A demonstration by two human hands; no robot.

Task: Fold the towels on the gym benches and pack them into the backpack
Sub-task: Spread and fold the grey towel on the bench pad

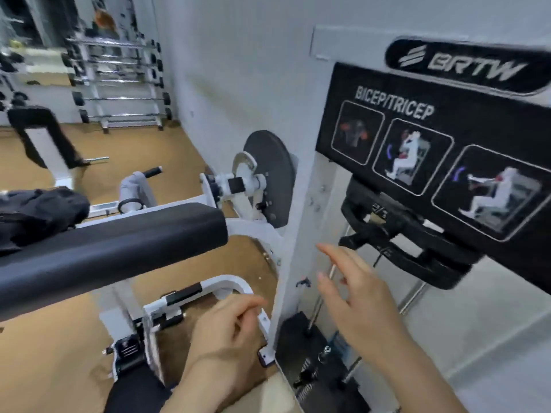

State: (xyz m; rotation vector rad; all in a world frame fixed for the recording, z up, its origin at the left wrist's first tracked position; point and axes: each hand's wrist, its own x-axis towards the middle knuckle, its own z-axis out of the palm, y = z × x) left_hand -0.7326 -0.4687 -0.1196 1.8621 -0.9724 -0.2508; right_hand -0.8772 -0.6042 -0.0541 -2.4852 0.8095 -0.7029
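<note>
A black backpack point(35, 213) lies at the far left, on top of the machine behind a long black pad point(113, 242). No towel is in view. My left hand point(223, 329) hangs low in the middle with its fingers loosely curled and holds nothing. My right hand point(354, 296) is raised in front of the white machine frame, fingers straight and spread, also empty. Both hands are well to the right of the backpack. The view is blurred by motion.
A white bicep/tricep machine point(295, 204) with a black instruction panel point(432, 156) and a weight stack point(411, 245) fills the right. A dumbbell rack point(119, 81) stands against the far wall. Another bench point(38, 135) stands at the left on the tan floor point(149, 144).
</note>
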